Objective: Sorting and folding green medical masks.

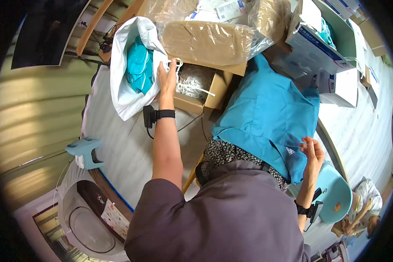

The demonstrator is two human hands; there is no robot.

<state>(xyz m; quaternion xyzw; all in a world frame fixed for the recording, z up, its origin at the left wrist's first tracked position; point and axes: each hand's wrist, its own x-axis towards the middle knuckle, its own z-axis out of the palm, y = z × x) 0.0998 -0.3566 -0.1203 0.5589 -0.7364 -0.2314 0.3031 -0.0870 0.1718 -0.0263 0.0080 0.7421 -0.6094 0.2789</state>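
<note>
My left hand (167,83) reaches forward over an open cardboard box (218,89) and is closed on white looped cord (177,65) at its fingertips. Several more white cords (192,86) lie tangled in that box. Just left of the hand, a white sack (122,98) gapes around a heap of teal fabric pieces (138,65). My right hand (312,153) hovers over the blue cloth (266,105) spread across my lap, its fingers loosely bent and apart, with nothing visible in them.
Ahead stands a large carton (207,43) wrapped in clear plastic, with white packets inside. White boxes (336,89) are at the right, below a box holding teal fabric. A light-blue stool (334,192) and another person (362,203) are at lower right; another stool (89,153) is left.
</note>
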